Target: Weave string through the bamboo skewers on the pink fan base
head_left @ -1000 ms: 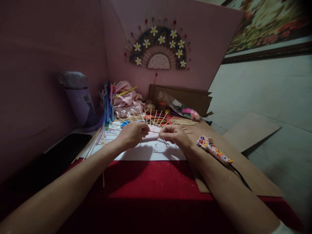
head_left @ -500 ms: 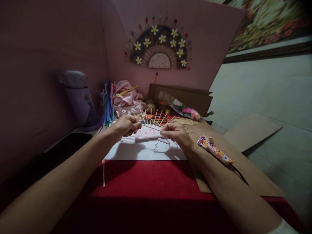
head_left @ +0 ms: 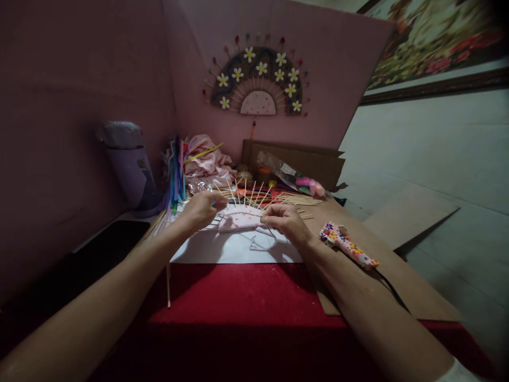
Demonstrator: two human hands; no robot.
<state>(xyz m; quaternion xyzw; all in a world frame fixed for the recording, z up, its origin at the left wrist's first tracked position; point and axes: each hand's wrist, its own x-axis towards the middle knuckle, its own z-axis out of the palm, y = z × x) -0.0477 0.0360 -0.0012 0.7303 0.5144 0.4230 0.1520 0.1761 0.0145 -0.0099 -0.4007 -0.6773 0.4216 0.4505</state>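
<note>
Two hands [head_left: 200, 211] [head_left: 284, 218], one thin strand [head_left: 245, 214], one dotted half-round piece [head_left: 237, 223]

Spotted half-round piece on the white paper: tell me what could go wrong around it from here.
The left hand, close to the fanned sticks, might knock them askew. The thin strand in the right hand could slip crooked across the spotted piece. The right forearm might snag the black cord beside it.

Right hand [head_left: 287, 219] pinches thin strand [head_left: 243, 214] over dotted fabric piece [head_left: 238, 224], sticks [head_left: 245, 192] fanning out behind. Left hand [head_left: 202, 209] near its left side, grip hard to tell.
</note>
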